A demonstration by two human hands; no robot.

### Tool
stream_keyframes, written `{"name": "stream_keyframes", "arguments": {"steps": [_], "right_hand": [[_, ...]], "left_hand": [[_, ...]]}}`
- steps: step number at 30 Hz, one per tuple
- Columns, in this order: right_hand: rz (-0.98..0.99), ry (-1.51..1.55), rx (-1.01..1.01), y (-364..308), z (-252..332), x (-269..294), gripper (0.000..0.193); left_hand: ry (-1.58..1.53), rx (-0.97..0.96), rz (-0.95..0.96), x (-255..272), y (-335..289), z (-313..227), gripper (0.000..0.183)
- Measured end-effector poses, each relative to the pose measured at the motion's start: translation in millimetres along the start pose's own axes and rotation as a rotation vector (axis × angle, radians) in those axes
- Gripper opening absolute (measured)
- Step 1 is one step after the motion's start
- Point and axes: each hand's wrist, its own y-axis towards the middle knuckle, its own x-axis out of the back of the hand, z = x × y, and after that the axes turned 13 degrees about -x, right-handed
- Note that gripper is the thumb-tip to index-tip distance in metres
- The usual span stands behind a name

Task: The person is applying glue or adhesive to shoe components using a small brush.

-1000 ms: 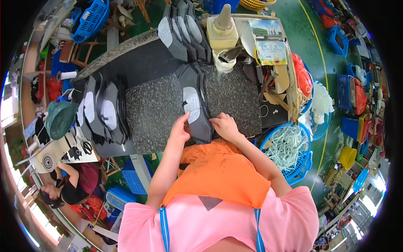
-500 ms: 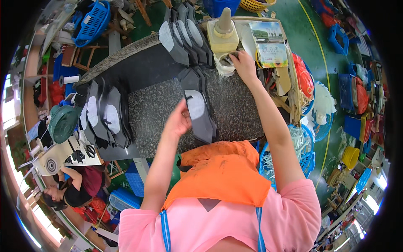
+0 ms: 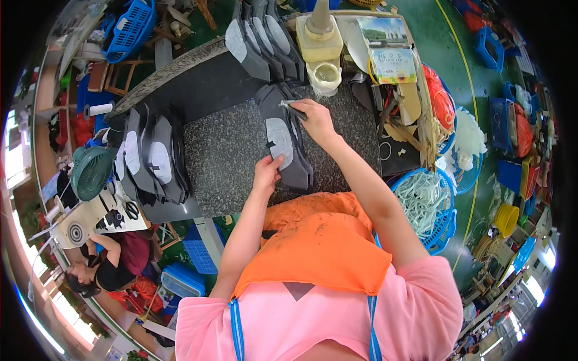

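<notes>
Cup (image 3: 326,88) stands beyond right hand (image 3: 316,122) gripping dark tool (image 3: 297,112); left hand (image 3: 267,174) pinches grey piece (image 3: 295,175).

Work surface evenly bright; shadows soft. Strong light at left rim: window panels (image 3: 60,307) blown out to white, bluish fringe along the picture's edge. More glare lower right, overhead lights (image 3: 533,293) washed out. Grey pieces (image 3: 294,176) fairly crisp, pale patches (image 3: 278,137) unclipped. Heavy fisheye: bench edge (image 3: 174,67) bows, rim stretched, corners black. Outer clutter soft, small items there hard to make out.
</notes>
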Motion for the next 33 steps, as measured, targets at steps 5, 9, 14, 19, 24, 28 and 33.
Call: {"name": "stream_keyframes", "arguments": {"steps": [5,9,14,19,24,28,33], "right_hand": [[0.450,0.315,-0.375,-61.9,-17.2,43.8,0.023],[0.474,0.132,-0.112,-78.4,-3.8,54.0,0.022],[0.664,-0.128,-0.107,-87.6,-2.7,58.2,0.018],[0.852,-0.271,-0.011,-69.9,1.8,50.4,0.017],[0.348,-0.122,0.030,2.9,12.9,-1.9,0.018],[0.091,-0.463,-0.134,35.4,22.0,13.7,0.022],[-0.130,-0.479,-0.185,61.0,15.9,65.2,0.020]], "left_hand": [[-0.097,0.068,0.013,7.7,11.1,8.5,0.018],[-0.129,0.093,0.098,14.0,13.6,3.9,0.021],[-0.191,0.108,0.101,16.9,14.6,4.6,0.020],[-0.247,0.099,0.176,22.0,12.2,6.0,0.021],[-0.280,0.110,0.172,14.0,9.5,-2.2,0.022],[-0.606,0.071,0.113,21.4,-0.6,-37.7,0.030],[-0.635,-0.148,0.149,20.2,-20.4,-113.6,0.036]]}}
